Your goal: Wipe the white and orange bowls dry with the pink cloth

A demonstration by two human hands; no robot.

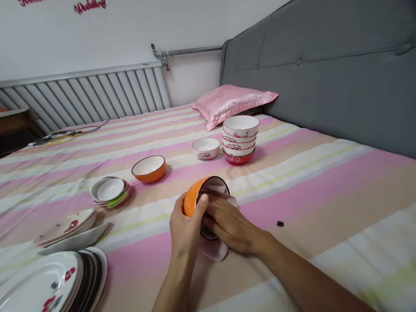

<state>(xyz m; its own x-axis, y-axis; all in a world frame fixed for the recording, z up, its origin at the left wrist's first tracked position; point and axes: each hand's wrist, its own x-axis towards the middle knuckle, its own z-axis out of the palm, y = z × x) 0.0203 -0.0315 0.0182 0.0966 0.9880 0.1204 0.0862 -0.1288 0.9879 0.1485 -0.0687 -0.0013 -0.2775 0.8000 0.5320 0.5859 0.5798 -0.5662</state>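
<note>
My left hand (188, 225) grips an orange bowl (192, 196) by its side and rim, holding it tilted with its mouth toward the right. Inside the bowl, my right hand (231, 222) presses a pale pinkish cloth (216, 250) against the inner wall; its fingertips are partly hidden. Part of the cloth hangs out below the rim and over the bedsheet. Beyond the hands sits another orange bowl (150, 170), upright, with a white inside. A small white bowl (206, 148) with a red pattern stands near a stack of bowls (240, 141).
Stacked plates (34, 292) lie at the lower left, with oval dishes (68, 229) and small saucers (111, 189) behind them. A small dark piece (280, 224) lies on the striped bedsheet (325, 204). A pink pillow (232, 100) rests by the grey headboard (331, 62). Cables (67, 134) lie far left.
</note>
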